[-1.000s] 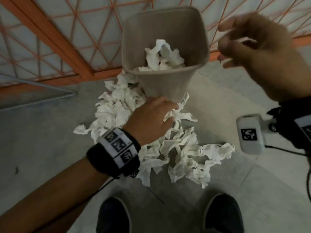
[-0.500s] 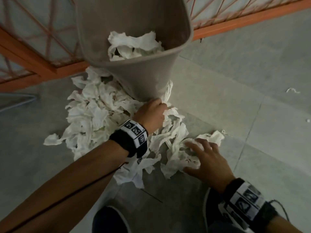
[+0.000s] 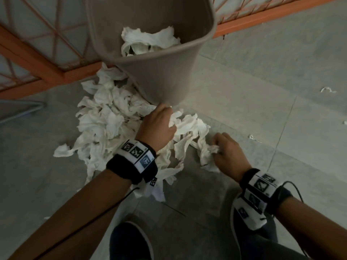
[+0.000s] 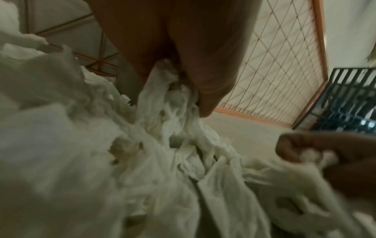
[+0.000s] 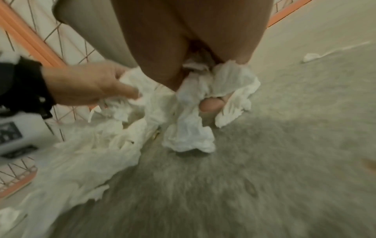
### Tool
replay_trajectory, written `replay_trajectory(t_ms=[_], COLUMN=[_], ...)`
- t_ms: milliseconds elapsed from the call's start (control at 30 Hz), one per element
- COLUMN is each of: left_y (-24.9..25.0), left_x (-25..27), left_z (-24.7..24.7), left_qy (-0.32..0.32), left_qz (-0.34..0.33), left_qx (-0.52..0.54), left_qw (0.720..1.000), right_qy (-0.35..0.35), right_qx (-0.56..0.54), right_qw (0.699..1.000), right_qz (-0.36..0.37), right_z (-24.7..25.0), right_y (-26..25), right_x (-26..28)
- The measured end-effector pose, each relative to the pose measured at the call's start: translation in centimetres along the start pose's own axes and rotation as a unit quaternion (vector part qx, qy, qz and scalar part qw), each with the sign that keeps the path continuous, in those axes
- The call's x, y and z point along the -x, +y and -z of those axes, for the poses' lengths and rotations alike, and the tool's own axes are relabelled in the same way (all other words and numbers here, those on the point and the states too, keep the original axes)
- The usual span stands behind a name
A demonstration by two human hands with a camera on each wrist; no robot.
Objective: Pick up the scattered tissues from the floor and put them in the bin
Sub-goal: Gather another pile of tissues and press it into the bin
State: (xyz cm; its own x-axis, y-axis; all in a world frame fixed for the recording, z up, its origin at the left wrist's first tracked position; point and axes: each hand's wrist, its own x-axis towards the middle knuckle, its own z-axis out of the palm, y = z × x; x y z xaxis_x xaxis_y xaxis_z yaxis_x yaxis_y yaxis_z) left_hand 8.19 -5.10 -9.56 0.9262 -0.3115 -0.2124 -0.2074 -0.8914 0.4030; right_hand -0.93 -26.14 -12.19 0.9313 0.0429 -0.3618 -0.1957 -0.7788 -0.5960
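Note:
A tan bin (image 3: 165,72) stands on the grey floor with several crumpled white tissues (image 3: 150,41) inside. A big heap of white tissues (image 3: 105,117) lies on the floor at its base and to its left. My left hand (image 3: 159,124) is at the foot of the bin, fingers curled round a bunch of tissues (image 4: 173,96). To its right, my right hand (image 3: 225,147) grips a wad of tissues (image 5: 203,99) just above the floor, and a fingertip (image 5: 211,104) pokes through the paper. Tissue strands stretch between both hands.
An orange-framed mesh panel (image 3: 47,59) runs behind the bin. Small tissue scraps (image 3: 327,89) lie on the floor at the far right. My two dark shoes (image 3: 131,241) are at the bottom of the head view. A black rack (image 4: 350,99) stands beyond the panel.
My right hand came down from beside the bin's rim to the floor, spread on the tissues, then closed round a wad. My left hand stayed at the bin's foot, now bunching tissues.

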Motion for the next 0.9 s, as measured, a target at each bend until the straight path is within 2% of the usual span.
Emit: replay_trajectory(t_ms=[67, 167, 267, 333, 400, 467, 533, 633, 733, 833, 900], left_y=[-0.4, -0.1, 0.0, 0.0, -0.1, 0.0, 0.3, 0.6, 0.5, 0.7, 1.1], left_x=[-0.3, -0.5, -0.2, 0.5, 1.3, 2.3, 3.1, 3.7, 4.0, 4.6, 5.1], left_z=[-0.3, -0.6, -0.4, -0.2, -0.1, -0.2, -0.7, -2.6, -3.6, -2.8, -1.3], left_qy=[-0.062, -0.118, -0.124, -0.074, -0.011, 0.011, -0.023, -0.118, -0.134, -0.095, -0.052], left_qz=[0.004, -0.021, -0.012, -0.005, -0.003, -0.009, -0.026, -0.056, -0.077, -0.056, -0.062], left_qx=[-0.019, -0.040, -0.042, -0.034, 0.003, 0.030, 0.011, -0.047, -0.067, 0.044, 0.136], left_qw=[0.998, 0.992, 0.991, 0.997, 1.000, 0.999, 0.999, 0.990, 0.986, 0.993, 0.987], right_qy=[0.002, -0.050, -0.075, -0.053, -0.038, -0.037, -0.040, -0.035, -0.022, -0.018, -0.015], right_qx=[-0.017, 0.028, 0.114, 0.126, 0.094, 0.056, 0.022, -0.021, -0.054, -0.144, -0.223], right_qw=[0.999, 0.996, 0.987, 0.986, 0.991, 0.996, 0.999, 0.999, 0.998, 0.989, 0.975], right_qz=[0.029, 0.067, 0.081, 0.092, 0.083, 0.060, 0.028, -0.014, -0.036, -0.030, -0.011], right_z=[0.1, -0.3, -1.0, -1.1, -1.0, -1.2, -1.2, -1.1, -1.0, -0.8, -0.3], right_y=[-0.8, -1.7, -2.1, -2.1, -2.1, -2.0, -2.2, -2.6, -3.0, -3.2, -4.1], right_x=[-0.7, -2.0, -3.0, -3.5, -3.7, -3.8, -3.5, -3.2, -3.2, -3.3, -3.1])
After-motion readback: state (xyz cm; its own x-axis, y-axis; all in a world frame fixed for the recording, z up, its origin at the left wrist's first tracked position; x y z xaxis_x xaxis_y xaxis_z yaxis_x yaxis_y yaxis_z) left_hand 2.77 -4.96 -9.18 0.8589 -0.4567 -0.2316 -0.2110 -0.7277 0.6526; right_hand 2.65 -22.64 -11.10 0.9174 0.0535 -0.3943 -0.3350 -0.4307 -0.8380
